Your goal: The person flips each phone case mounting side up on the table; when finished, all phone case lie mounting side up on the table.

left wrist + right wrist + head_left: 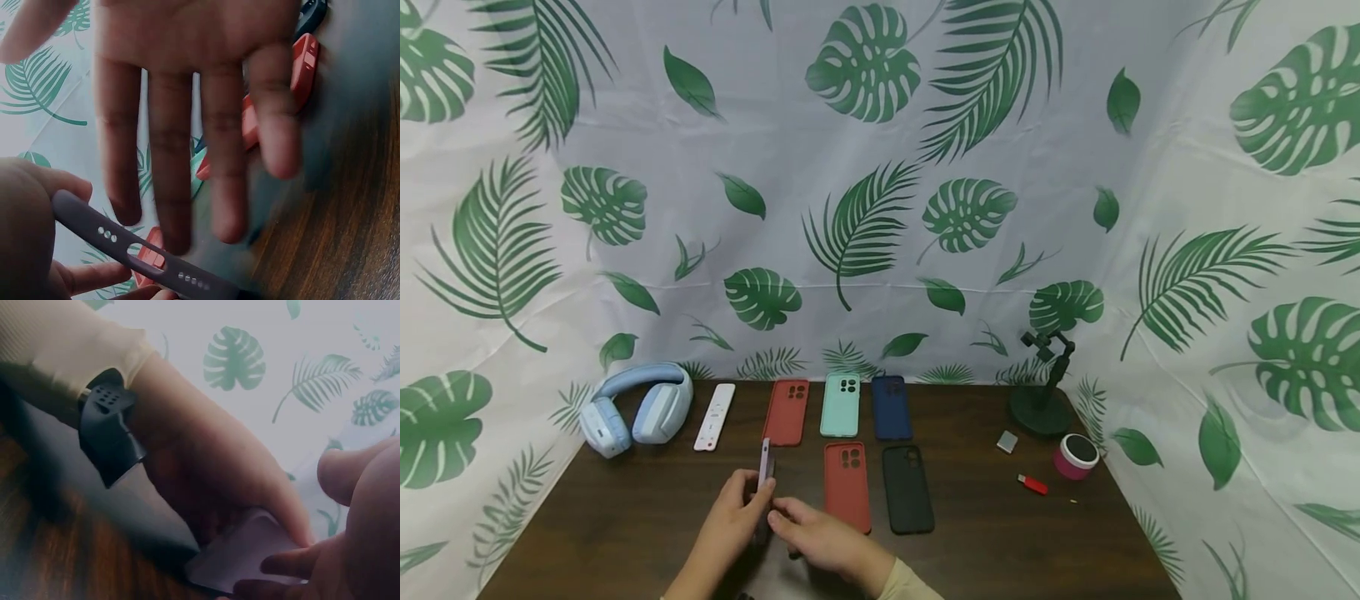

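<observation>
My left hand point(737, 508) grips a lavender phone case point(765, 462), which stands on edge in the head view. The left wrist view shows the case's end point(147, 250), with a port cut-out and small round holes, beside the left thumb. My right hand point(823, 537) is just right of the case, its palm and long straight fingers point(172, 156) filling much of that view. In the right wrist view, right fingertips point(284, 565) overlap the flat face of the case point(244, 553), while the left hand point(231, 469) holds its far side.
Red point(787, 412), mint point(840, 406), blue point(891, 408), second red point(847, 487) and black point(907, 490) phone cases lie on the dark table point(985, 500). Headphones point(658, 408) and a white remote point(714, 417) are left; a black stand point(1041, 408), round pink-white container point(1076, 457) and red USB stick point(1033, 484) are right.
</observation>
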Demonstrator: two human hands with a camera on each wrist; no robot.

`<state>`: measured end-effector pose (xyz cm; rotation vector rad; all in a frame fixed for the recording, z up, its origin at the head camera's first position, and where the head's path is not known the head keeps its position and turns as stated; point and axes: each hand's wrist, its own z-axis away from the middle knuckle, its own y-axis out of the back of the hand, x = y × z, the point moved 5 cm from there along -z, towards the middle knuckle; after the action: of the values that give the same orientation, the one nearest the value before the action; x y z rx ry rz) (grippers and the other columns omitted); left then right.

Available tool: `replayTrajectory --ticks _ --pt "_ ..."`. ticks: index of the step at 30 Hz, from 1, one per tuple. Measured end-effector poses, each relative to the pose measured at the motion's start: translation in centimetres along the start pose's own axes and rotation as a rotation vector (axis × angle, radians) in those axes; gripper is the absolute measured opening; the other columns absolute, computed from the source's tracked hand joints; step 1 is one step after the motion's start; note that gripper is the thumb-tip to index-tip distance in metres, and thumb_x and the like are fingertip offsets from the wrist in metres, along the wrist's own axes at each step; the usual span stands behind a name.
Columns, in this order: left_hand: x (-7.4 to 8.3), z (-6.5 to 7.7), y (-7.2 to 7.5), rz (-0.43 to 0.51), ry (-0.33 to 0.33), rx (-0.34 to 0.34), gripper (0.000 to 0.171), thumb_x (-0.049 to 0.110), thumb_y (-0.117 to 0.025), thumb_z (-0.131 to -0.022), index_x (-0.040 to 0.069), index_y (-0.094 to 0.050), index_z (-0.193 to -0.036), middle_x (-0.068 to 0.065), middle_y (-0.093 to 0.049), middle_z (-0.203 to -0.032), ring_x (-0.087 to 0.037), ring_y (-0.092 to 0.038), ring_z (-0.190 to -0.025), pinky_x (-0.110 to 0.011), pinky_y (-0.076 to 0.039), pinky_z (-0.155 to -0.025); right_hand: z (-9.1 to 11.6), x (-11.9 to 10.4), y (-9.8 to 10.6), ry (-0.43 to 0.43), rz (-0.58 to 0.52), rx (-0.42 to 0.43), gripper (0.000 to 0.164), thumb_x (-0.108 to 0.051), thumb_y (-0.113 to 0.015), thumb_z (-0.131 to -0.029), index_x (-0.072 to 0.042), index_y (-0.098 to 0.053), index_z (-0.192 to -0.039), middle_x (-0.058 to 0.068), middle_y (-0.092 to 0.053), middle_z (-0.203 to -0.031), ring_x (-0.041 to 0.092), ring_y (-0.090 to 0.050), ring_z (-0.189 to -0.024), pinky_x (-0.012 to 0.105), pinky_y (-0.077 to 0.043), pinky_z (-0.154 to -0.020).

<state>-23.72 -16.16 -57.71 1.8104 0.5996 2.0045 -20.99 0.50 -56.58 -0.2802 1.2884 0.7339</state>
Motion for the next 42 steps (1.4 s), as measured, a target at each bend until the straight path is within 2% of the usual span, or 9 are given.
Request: replayTrajectory --ticks 5,9,15,19,24,27,32,37,42 --pt "0.0 0.2 0.5 0.006 0.025 0.034 0.039 0.042 -0.056 -0.103 0.007 -0.058 -0.118 -0.008 -0.067 -0.098 -0.017 -0.059 -0.086 -0.031 -0.046 -0.071 -0.2 0.5 -0.2 -0.037 0.009 -0.018 0.057 -0.056 -0.045 -0.104 -0.02 -0.051 -0.147 0.006 -0.058 -0.145 0.031 -0.07 -0.108 0.052 -0.052 -0.099" --pt "-0.3 0.5 0.6 0.017 0.049 0.047 0.029 0.035 -0.054 -0.105 0.008 -0.058 -0.114 -0.004 -0.059 -0.083 -0.015 -0.052 -0.072 -0.029 -0.041 -0.062 0.0 0.6 -0.3 -0.049 0.016 -0.025 0.059 -0.055 -0.047 -0.104 -0.017 -0.049 -0.149 0.007 -0.056 -0.148 0.029 -0.07 -0.105 0.049 -0.053 -0.097" --pt "-0.3 0.5 1.1 0.009 0.059 0.053 0.032 0.028 -0.051 -0.105 0.003 -0.051 -0.126 -0.005 -0.06 -0.083 -0.015 -0.053 -0.066 -0.031 -0.042 -0.057 0.3 -0.2 -0.2 -0.024 0.082 0.012 0.058 -0.049 -0.05 -0.104 -0.01 -0.052 -0.146 0.006 -0.058 -0.145 0.02 -0.064 -0.116 0.04 -0.052 -0.097" --pt "-0.6 0.1 1.7 -0.064 0.061 0.06 0.03 0.023 -0.05 -0.103 0.003 -0.055 -0.125 -0.006 -0.062 -0.083 -0.017 -0.054 -0.069 -0.032 -0.042 -0.059 0.1 -0.5 0.0 -0.036 0.145 0.038 0.056 -0.05 -0.052 -0.103 -0.012 -0.054 -0.144 0.003 -0.059 -0.143 0.015 -0.06 -0.121 0.04 -0.051 -0.099" --pt "-1.4 -0.1 2.2 -0.234 0.057 0.038 0.023 0.018 -0.056 -0.097 0.001 -0.063 -0.11 -0.006 -0.065 -0.085 -0.02 -0.058 -0.074 -0.037 -0.044 -0.063 0.2 -0.5 0.1 -0.047 0.211 0.052 0.055 -0.052 -0.053 -0.102 -0.016 -0.057 -0.142 -0.001 -0.06 -0.139 0.014 -0.06 -0.121 0.039 -0.05 -0.099" --pt "-1.7 -0.1 2.2 -0.289 0.053 0.009 0.016 0.017 -0.06 -0.095 0.003 -0.063 -0.102 -0.005 -0.064 -0.082 -0.019 -0.057 -0.071 -0.036 -0.044 -0.062 0.3 -0.5 0.1 -0.035 0.245 0.046 0.054 -0.051 -0.053 -0.102 -0.016 -0.057 -0.142 -0.001 -0.061 -0.136 0.013 -0.059 -0.122 0.037 -0.05 -0.1" --pt "-1.9 0.2 2.3 -0.261 0.055 -0.009 0.015 0.018 -0.063 -0.094 0.006 -0.061 -0.102 -0.002 -0.057 -0.076 -0.017 -0.051 -0.065 -0.032 -0.039 -0.056 0.4 -0.7 0.2 0.01 0.283 0.039 0.051 -0.046 -0.056 -0.102 -0.014 -0.058 -0.14 -0.002 -0.062 -0.127 0.008 -0.06 -0.114 0.031 -0.05 -0.096" --pt "-1.6 0.3 2.2 -0.223 0.065 -0.007 0.017 0.017 -0.064 -0.093 0.005 -0.061 -0.105 -0.003 -0.056 -0.075 -0.017 -0.051 -0.061 -0.032 -0.039 -0.053 0.5 -0.8 0.6 0.059 0.336 0.029 0.047 -0.044 -0.056 -0.102 -0.014 -0.06 -0.137 -0.003 -0.063 -0.124 0.002 -0.06 -0.108 0.026 -0.051 -0.092" --pt "-1.3 0.5 1.6 -0.086 0.064 -0.073 0.021 0.019 -0.064 -0.096 0.006 -0.059 -0.111 -0.005 -0.057 -0.074 -0.018 -0.052 -0.055 -0.033 -0.045 -0.048 0.8 -0.7 1.4 0.087 0.266 0.033 0.04 -0.037 -0.059 -0.101 -0.013 -0.062 -0.134 0.001 -0.065 -0.129 0.004 -0.062 -0.109 0.025 -0.053 -0.086"
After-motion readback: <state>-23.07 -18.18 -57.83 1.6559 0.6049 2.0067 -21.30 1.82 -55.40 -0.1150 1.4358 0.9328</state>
